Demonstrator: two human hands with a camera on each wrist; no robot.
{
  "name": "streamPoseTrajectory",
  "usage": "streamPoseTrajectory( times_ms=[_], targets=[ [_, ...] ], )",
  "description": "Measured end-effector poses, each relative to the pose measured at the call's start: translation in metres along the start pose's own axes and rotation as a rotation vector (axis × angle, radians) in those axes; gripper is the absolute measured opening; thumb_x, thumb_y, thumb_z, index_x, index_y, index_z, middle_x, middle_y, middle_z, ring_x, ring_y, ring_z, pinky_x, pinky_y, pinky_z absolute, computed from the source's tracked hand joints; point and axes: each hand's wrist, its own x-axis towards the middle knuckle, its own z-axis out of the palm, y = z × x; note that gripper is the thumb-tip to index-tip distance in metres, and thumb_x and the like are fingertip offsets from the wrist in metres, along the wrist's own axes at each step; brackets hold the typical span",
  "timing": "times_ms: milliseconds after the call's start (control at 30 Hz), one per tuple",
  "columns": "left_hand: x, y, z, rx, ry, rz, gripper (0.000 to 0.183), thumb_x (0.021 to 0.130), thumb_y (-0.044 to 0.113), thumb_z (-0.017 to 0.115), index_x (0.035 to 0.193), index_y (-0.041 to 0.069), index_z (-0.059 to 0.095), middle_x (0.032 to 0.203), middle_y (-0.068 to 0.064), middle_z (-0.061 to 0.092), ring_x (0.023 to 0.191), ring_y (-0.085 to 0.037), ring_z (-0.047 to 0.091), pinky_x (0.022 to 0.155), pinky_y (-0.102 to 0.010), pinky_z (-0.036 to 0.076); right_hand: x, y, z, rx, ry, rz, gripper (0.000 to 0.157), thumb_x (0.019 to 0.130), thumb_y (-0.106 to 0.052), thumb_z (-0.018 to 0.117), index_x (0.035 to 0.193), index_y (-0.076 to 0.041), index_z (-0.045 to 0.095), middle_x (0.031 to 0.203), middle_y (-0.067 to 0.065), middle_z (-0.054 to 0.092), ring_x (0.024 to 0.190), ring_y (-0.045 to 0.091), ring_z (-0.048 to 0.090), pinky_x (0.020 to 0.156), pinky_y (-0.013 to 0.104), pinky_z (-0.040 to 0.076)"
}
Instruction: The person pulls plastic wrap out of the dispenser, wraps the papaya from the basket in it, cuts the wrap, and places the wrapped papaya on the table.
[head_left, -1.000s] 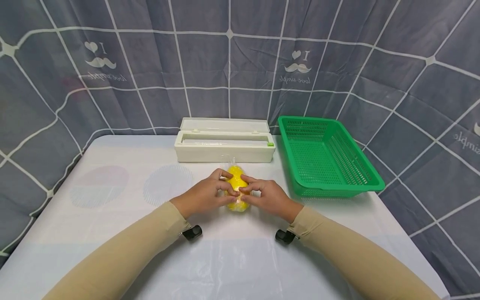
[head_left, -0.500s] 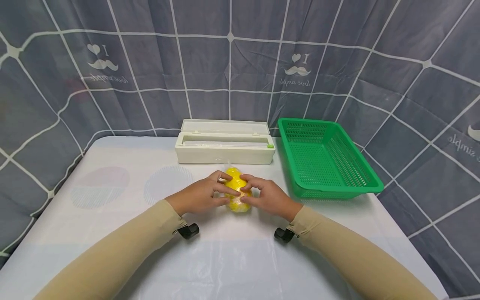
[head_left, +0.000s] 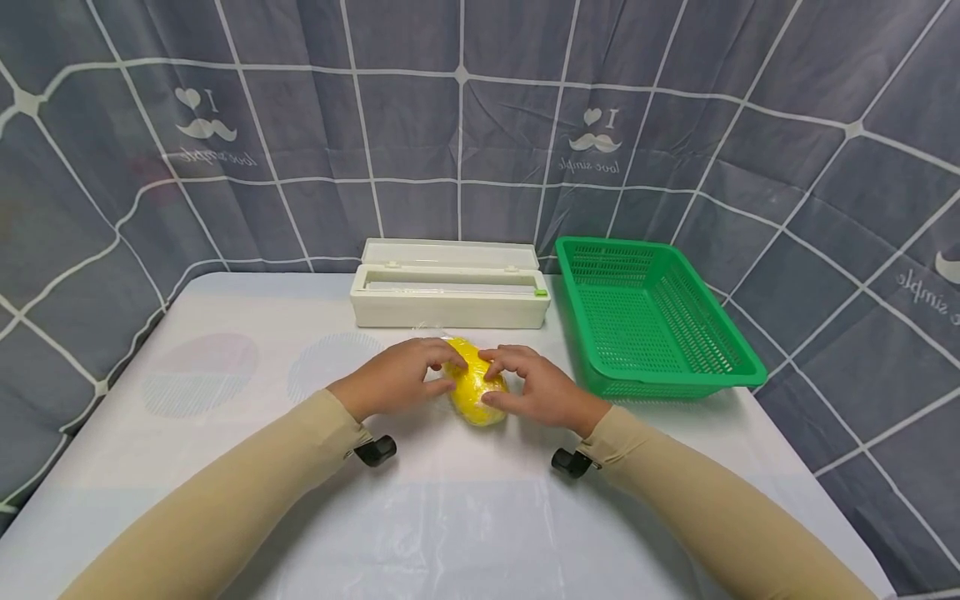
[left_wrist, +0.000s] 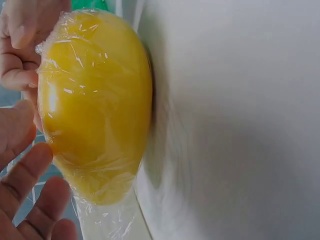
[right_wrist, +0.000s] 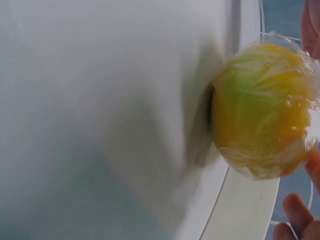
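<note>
A yellow mango-like fruit (head_left: 474, 387) wrapped in clear cling film lies on the white table, mid-front of the box. Its narrower end points to the far left, where a loose tail of film (left_wrist: 112, 220) sticks out. At that end my left hand (head_left: 397, 375) has its fingertips, which look spread and relaxed in the left wrist view, against the wrapped side. My right hand (head_left: 543, 387) holds the fruit from the right, thumb and bent fingers on its upper surface. The right wrist view shows a greenish patch on the fruit's skin.
Behind the fruit stands a white cling film dispenser box (head_left: 450, 312), lid raised, with a roll inside and a green slider. To the right is a green perforated basket (head_left: 675, 379). A grey checked curtain (head_left: 420, 125) hangs around the table (head_left: 480, 533).
The fruit has turned, its narrow end swinging leftward along with the film tail. My left fingers have drawn back left from across its top; the right hand stays nearly in place.
</note>
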Motion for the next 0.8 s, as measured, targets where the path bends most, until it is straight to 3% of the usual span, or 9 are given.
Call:
streamPoseTrajectory(
  times_ms=[133, 367, 533, 800],
  targets=[
    [0.006, 0.000, -0.001, 0.087, 0.025, -0.004, 0.037, 0.096, 0.023, 0.078, 0.130, 0.012, 0.072, 0.134, -0.005, 0.069, 0.127, -0.030, 0.062, 0.113, -0.048, 0.050, 0.000, -0.001, 0.001, -0.071, 0.044, -0.024, 0.014, 0.090, -0.018, 0.085, 0.096, -0.016, 0.072, 0.145, 0.013, 0.064, 0.143, 0.036, 0.049, 0.118, 0.058, 0.043],
    [0.012, -0.004, -0.004, 0.150, 0.003, -0.058, 0.051, 0.095, 0.029, 0.080, 0.142, 0.017, 0.064, 0.153, -0.007, 0.057, 0.145, -0.035, 0.047, 0.120, -0.060, 0.037, -0.003, -0.007, -0.002, -0.117, 0.035, 0.042, 0.014, 0.091, -0.016, 0.083, 0.102, -0.017, 0.075, 0.142, 0.016, 0.060, 0.139, 0.036, 0.043, 0.113, 0.057, 0.044],
    [0.011, -0.006, -0.006, 0.164, -0.034, -0.054, 0.050, 0.094, 0.030, 0.080, 0.139, 0.016, 0.066, 0.146, -0.003, 0.065, 0.141, -0.033, 0.053, 0.117, -0.060, 0.037, -0.005, -0.008, -0.005, -0.160, 0.041, 0.063, 0.014, 0.092, -0.014, 0.077, 0.106, -0.016, 0.076, 0.133, 0.012, 0.060, 0.133, 0.034, 0.043, 0.111, 0.053, 0.044],
    [0.007, -0.007, -0.008, 0.132, -0.061, -0.075, 0.047, 0.093, 0.032, 0.082, 0.135, 0.015, 0.069, 0.136, -0.001, 0.071, 0.132, -0.028, 0.061, 0.118, -0.057, 0.038, -0.004, -0.005, -0.006, -0.272, 0.088, 0.016, 0.018, 0.092, -0.007, 0.070, 0.106, -0.014, 0.078, 0.111, 0.006, 0.060, 0.119, 0.032, 0.046, 0.104, 0.047, 0.043]
  ],
)
